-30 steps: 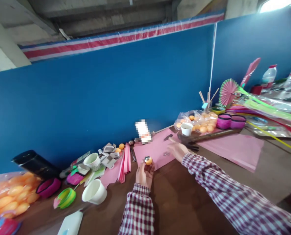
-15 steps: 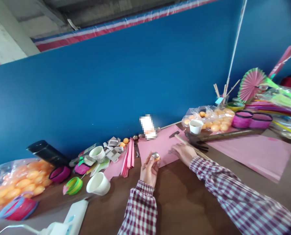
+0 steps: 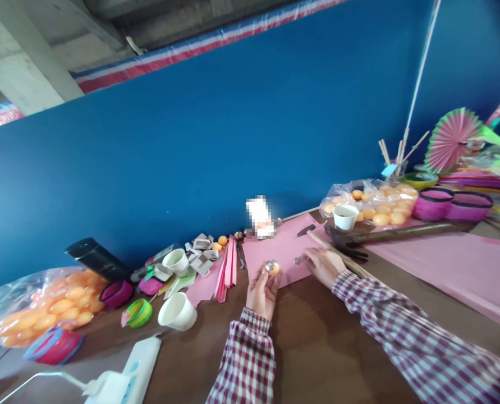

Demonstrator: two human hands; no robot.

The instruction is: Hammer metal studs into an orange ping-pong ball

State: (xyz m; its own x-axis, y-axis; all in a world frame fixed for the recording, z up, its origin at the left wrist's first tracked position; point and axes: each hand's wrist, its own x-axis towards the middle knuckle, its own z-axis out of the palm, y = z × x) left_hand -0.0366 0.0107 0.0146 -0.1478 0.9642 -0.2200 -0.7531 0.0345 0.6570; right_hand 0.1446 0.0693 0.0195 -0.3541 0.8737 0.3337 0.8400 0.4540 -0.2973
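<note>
In the head view, my left hand (image 3: 261, 294) is closed around a small orange ball (image 3: 275, 269) whose upper left is covered with something shiny and silver. My right hand (image 3: 326, 266) is to its right, over the pink paper (image 3: 258, 252). Its fingertips pinch a small silvery piece (image 3: 297, 260), perhaps crumpled foil; its exact kind is too small to tell. Just beyond that hand lies a hammer, its dark head (image 3: 306, 230) on the paper and its wooden handle (image 3: 338, 255) running behind my wrist.
Folded pink strips (image 3: 228, 269), white cups (image 3: 177, 311) and a bag of orange balls (image 3: 60, 300) stand left. A white power strip (image 3: 142, 365) is at front left. To the right are a dark long-handled tool (image 3: 401, 231) and another ball bag (image 3: 386, 210). A blue partition (image 3: 216, 140) rises behind.
My right hand has lifted slightly off the pink paper, and a silvery piece now shows at its fingertips. The left hand still holds the ball, turned a little. The whole view has shifted slightly.
</note>
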